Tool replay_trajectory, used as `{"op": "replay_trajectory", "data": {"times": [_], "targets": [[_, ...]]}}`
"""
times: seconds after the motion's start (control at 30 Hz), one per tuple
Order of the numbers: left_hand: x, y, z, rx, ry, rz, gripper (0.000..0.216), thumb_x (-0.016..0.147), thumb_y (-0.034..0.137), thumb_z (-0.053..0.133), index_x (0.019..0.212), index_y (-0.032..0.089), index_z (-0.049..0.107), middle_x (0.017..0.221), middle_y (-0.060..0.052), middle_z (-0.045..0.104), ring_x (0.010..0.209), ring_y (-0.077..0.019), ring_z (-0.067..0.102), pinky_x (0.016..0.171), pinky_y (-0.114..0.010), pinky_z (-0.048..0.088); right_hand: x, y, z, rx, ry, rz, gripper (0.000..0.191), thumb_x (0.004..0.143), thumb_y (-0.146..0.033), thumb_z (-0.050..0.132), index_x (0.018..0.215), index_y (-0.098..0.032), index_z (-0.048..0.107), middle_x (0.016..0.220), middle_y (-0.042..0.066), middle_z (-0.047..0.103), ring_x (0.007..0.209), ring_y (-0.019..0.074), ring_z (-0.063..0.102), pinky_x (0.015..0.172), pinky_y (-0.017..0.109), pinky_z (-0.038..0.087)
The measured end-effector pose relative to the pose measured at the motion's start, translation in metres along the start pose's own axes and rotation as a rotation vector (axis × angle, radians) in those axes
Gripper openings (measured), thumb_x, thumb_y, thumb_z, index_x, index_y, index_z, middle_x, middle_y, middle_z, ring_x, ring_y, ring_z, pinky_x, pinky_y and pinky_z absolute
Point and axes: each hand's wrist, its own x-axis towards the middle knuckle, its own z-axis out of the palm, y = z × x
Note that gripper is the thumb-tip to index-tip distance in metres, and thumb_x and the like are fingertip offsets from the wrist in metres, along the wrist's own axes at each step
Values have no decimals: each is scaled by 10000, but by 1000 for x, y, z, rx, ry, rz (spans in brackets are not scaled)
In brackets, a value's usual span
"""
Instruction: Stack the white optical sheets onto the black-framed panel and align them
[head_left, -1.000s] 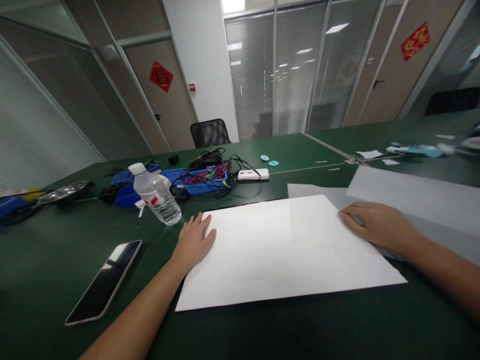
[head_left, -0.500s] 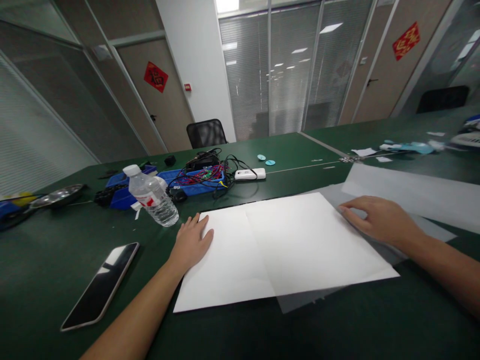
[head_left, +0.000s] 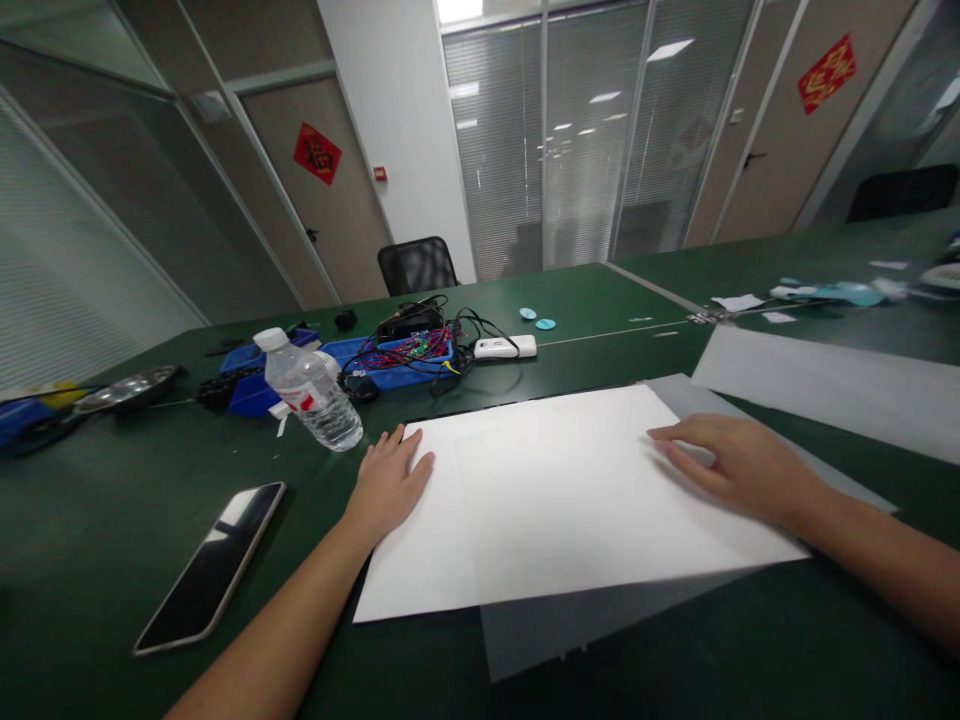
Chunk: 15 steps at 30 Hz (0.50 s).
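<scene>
A large white sheet of paper lies on the green table in front of me. A translucent sheet lies askew over it, its lower corner overhanging the paper's near edge. My left hand rests flat on the white sheet's left edge, fingers stretched out. My right hand lies on the translucent sheet near its far right corner, fingers extended and pressing down.
A phone lies face up at the left. A water bottle stands behind my left hand, with blue trays and tangled cables beyond. Another translucent sheet lies at the right. A black chair stands behind the table.
My right hand has slid the translucent sheet leftwards over the white paper, so it now covers most of it. My left hand has stayed put.
</scene>
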Motion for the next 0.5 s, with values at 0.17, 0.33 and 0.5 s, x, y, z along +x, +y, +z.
{"op": "replay_trajectory", "data": {"times": [0.17, 0.33, 0.5], "targets": [[1, -1, 1, -8, -4, 8, 649, 1046, 531, 394, 1556, 167, 567, 1707, -188, 434, 1597, -380, 380, 1281, -583, 299, 3, 24, 2, -27, -62, 31, 445, 1052, -481, 482, 1156, -214, 822, 1208, 98, 782, 1109, 296, 728, 986, 529, 595], [1, -1, 1, -20, -7, 11, 658, 1053, 537, 366, 1555, 163, 568, 1706, -197, 433, 1602, -379, 372, 1280, -581, 297, 3, 35, 3, -45, -110, 44, 463, 1054, -496, 471, 1168, -227, 830, 1280, 93, 762, 1161, 309, 719, 998, 547, 597], [0, 2, -3, -6, -27, -10, 713, 1048, 611, 370, 1562, 154, 561, 1715, -202, 415, 1604, -395, 361, 1292, -571, 272, 2, 12, -3, -65, -141, 48, 465, 1072, -504, 463, 1228, -233, 808, 1255, 83, 772, 1112, 298, 727, 943, 537, 617]]}}
